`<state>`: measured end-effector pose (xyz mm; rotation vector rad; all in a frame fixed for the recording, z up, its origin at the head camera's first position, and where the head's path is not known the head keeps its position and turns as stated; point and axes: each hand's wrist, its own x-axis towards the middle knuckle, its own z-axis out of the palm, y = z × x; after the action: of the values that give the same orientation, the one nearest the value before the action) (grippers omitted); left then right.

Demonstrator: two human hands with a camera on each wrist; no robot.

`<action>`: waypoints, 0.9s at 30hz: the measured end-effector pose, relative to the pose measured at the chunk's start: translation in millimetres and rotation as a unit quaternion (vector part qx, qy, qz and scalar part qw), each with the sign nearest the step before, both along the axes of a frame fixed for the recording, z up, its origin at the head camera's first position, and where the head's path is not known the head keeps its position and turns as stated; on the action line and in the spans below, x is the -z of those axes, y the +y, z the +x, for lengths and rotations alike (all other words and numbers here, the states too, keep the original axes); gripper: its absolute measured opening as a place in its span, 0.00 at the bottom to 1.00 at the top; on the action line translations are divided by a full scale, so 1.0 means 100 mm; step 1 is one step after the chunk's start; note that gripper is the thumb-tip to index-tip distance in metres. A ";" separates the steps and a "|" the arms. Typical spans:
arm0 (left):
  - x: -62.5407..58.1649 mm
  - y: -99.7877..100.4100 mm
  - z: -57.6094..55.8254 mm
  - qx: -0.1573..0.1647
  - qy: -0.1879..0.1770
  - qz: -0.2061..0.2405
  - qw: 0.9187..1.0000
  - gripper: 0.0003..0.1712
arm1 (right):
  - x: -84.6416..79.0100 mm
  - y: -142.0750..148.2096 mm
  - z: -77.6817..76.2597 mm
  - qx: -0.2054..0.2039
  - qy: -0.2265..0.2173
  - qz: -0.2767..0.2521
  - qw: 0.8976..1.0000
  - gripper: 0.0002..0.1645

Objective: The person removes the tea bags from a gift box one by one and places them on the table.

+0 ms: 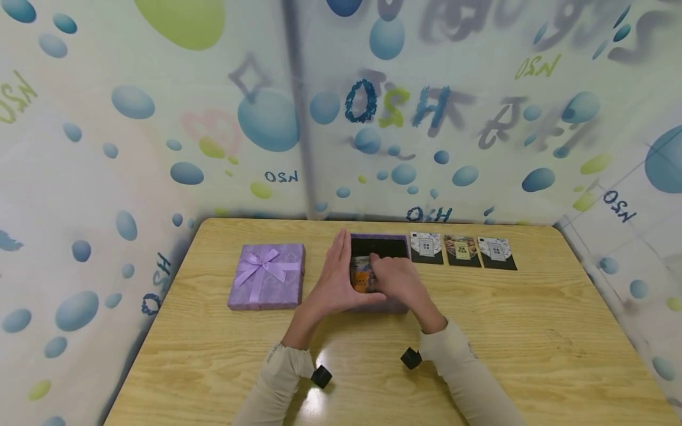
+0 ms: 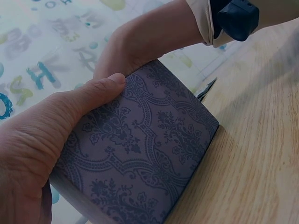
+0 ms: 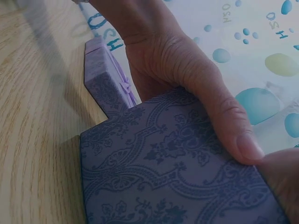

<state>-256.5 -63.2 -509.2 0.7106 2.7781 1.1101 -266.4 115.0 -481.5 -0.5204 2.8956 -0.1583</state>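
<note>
A purple patterned box [image 1: 391,306] stands uncovered on the table, its inside black. My left hand [image 1: 333,284] lies along its left side with fingers straight, and the thumb rests along the near rim. In the left wrist view that thumb [image 2: 96,93] is against the patterned near wall [image 2: 135,149]. My right hand [image 1: 398,277] reaches into the box and holds a dark packet [image 1: 361,281] with an orange patch by its right part. Its thumb is hidden. The right wrist view shows the near wall [image 3: 159,163] and my left thumb on the rim.
Left of the box sits a purple lid [image 1: 269,287] with a ribbon bow. To the right, a white-and-black packet [image 1: 426,247], a brown packet [image 1: 462,251] and another white-and-black packet [image 1: 497,252] lie in a row on the wooden table [image 1: 511,337]. A printed curtain [image 1: 213,148] hangs behind.
</note>
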 end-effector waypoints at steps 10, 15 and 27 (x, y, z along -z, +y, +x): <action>0.03 0.00 -0.01 0.002 0.007 0.006 1.000 0.86 | -0.02 0.03 0.00 0.001 0.002 -0.041 0.999 0.23; 0.02 0.00 -0.01 0.003 0.015 0.004 1.000 0.86 | -0.02 0.03 -0.01 0.007 -0.001 -0.050 0.999 0.03; 0.03 -0.01 -0.01 0.001 -0.001 0.008 1.000 0.85 | 0.01 0.04 -0.01 0.004 0.017 -0.099 0.995 0.08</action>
<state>-257.2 -64.0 -512.0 0.7145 2.7687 1.1342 -267.6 119.2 -482.0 -0.5496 2.9326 -0.4466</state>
